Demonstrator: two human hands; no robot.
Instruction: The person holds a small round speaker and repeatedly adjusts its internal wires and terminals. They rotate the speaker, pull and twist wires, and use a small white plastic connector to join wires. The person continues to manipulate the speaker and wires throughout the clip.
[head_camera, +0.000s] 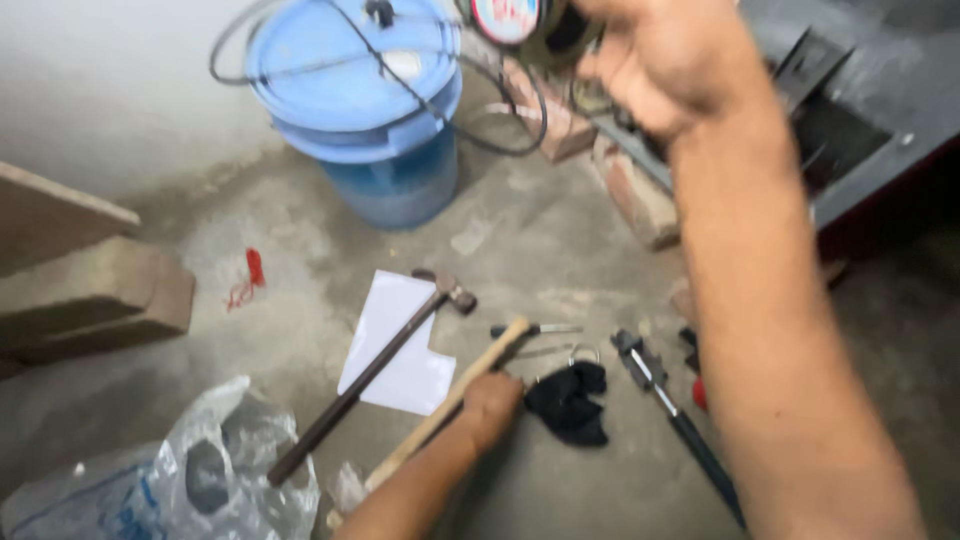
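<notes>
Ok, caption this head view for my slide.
Left hand grips a wooden handle beside a hammer; right hand raised.

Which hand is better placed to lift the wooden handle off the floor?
Left, probably. The left hand already lies on the wooden handle, on the floor beside the hammer. The right hand is raised, blurred, near the blue drum, busy with a round object.

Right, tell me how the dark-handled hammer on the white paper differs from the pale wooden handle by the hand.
The dark-handled hammer has a brown, almost black shaft; the pale wooden handle is light tan. The hammer shows its metal head and lies free across the white paper sheet, while the wooden handle is gripped by the left hand and shows no head. Both lie on the concrete floor, slanting the same way.
</notes>
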